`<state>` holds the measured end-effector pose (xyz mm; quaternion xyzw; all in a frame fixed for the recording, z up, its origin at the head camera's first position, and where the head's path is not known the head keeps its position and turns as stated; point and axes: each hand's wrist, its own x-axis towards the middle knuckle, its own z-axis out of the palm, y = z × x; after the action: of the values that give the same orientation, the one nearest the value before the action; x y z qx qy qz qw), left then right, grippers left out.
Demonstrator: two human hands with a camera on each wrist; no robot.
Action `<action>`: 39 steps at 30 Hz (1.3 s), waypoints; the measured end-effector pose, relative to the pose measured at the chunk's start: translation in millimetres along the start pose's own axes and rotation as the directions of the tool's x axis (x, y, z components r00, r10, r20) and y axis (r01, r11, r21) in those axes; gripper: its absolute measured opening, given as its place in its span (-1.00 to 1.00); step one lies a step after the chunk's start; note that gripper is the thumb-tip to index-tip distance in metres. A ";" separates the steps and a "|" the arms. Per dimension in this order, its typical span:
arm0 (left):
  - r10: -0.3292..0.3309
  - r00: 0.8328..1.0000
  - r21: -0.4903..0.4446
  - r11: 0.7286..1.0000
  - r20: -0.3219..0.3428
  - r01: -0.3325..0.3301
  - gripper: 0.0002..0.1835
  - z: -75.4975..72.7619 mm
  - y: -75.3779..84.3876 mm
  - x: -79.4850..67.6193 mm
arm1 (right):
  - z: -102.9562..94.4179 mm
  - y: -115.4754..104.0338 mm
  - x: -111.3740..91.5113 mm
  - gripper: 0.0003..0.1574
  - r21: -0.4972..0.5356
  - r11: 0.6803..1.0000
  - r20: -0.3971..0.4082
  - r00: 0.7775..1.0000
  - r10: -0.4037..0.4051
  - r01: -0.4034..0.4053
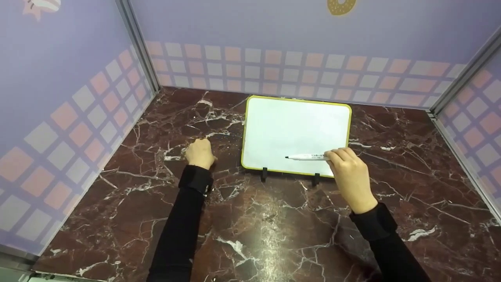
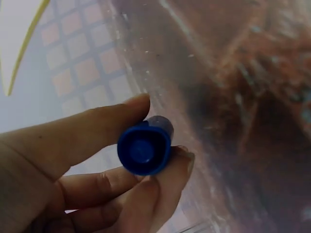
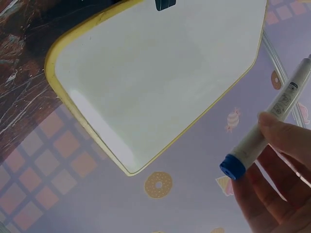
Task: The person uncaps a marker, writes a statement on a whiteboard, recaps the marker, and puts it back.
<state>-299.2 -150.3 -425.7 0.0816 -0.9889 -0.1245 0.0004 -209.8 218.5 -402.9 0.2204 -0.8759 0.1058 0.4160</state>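
A white marker (image 1: pixel 308 157) with a blue end is pinched between the thumb and fingers of my right hand (image 1: pixel 349 176). Its bare dark tip points left, overlapping the lower part of the whiteboard (image 1: pixel 293 133) in the head view. The right wrist view shows the marker's blue end plug (image 3: pixel 233 167) and printed barrel. My left hand (image 1: pixel 200 153) is left of the board, over the table. In the left wrist view its thumb and fingers pinch a blue marker cap (image 2: pixel 144 150), hollow end facing the camera; in the head view the hand hides this cap.
The yellow-edged whiteboard leans on two black stand feet (image 1: pixel 316 179) on a dark red marbled table (image 1: pixel 250 235). Purple panels with pink and white squares (image 1: pixel 273 72) enclose the back and both sides, joined by metal corner posts (image 1: pixel 137 43).
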 end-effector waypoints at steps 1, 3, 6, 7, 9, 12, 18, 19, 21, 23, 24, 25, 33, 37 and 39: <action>0.000 1.000 -0.005 1.000 0.003 0.000 -0.43 1.3 -0.7 0.8 | -0.1 -0.1 0.1 -0.84 0.000 1.000 0.001 1.000 -0.001 0.001; -0.007 1.000 -0.020 1.000 0.021 0.007 -0.42 3.2 -1.8 2.0 | -0.3 -0.4 0.2 -0.84 -0.009 1.000 0.002 1.000 -0.004 0.004; -0.015 0.998 -0.023 1.000 0.055 0.016 -0.39 5.2 -3.0 3.7 | -0.4 -0.7 0.3 -0.83 -0.021 1.000 0.001 1.000 -0.007 0.007; -0.017 0.998 -0.020 1.000 0.066 0.019 -0.38 5.7 -3.3 4.2 | -0.3 -0.8 0.3 -0.82 -0.024 1.000 0.001 1.000 -0.006 0.006; -0.019 0.997 -0.015 1.000 0.080 0.021 -0.36 6.2 -3.9 4.9 | -0.2 -0.8 0.3 -0.82 -0.027 1.000 0.001 1.000 -0.004 0.004; -0.016 0.996 -0.005 1.000 0.091 0.017 -0.33 5.6 -5.1 5.1 | 0.4 -0.7 0.2 -0.83 -0.025 1.000 0.001 1.000 -0.002 0.002; 0.002 0.995 0.009 1.000 0.096 -0.003 -0.29 0.8 -5.9 4.3 | 1.4 0.1 -0.5 -0.82 -0.022 1.000 0.005 1.000 -0.002 0.002; 0.009 0.996 0.009 1.000 0.084 -0.010 -0.31 -0.5 -5.4 3.6 | 1.4 0.2 -0.6 -0.82 -0.021 1.000 0.006 1.000 -0.001 0.001; 0.034 0.999 0.003 0.999 0.029 -0.034 -0.37 -3.7 -3.3 1.7 | 1.5 0.3 -0.7 -0.82 -0.020 1.000 0.008 1.000 0.001 -0.001; 0.063 0.996 -0.015 0.998 -0.056 -0.064 -0.48 -9.2 1.1 -2.3 | 1.5 0.3 -0.6 -0.82 -0.017 1.000 0.006 1.000 0.002 -0.002; 0.079 0.991 -0.027 0.996 -0.105 -0.082 -0.53 -12.8 4.0 -5.1 | 1.5 0.2 -0.5 -0.83 -0.016 1.000 0.006 1.000 0.002 -0.002; 0.098 0.982 -0.041 0.994 -0.159 -0.106 -0.57 -16.9 7.5 -8.5 | 1.4 0.1 -0.5 -0.83 -0.016 1.000 0.005 1.000 0.002 -0.002; 0.360 0.845 -0.132 0.888 -0.395 -0.440 -0.77 -54.7 52.1 -50.4 | 1.6 -1.2 -0.3 -0.82 -0.003 1.000 -0.002 1.000 -0.014 0.014; 0.546 0.761 -0.166 0.764 -0.349 -0.624 -0.73 -55.1 83.0 -74.6 | 3.9 -2.6 -0.9 -0.82 0.003 0.999 -0.014 0.999 -0.034 0.034; 0.634 0.716 -0.178 0.699 -0.292 -0.692 -0.68 -47.8 97.5 -83.2 | 5.3 -4.4 -1.8 -0.81 0.002 0.999 -0.020 0.999 -0.051 0.051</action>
<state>-231.8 -55.5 -353.7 -0.2705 -0.9178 -0.2426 0.1603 -210.4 213.1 -407.7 0.2419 -0.8657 0.0984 0.4271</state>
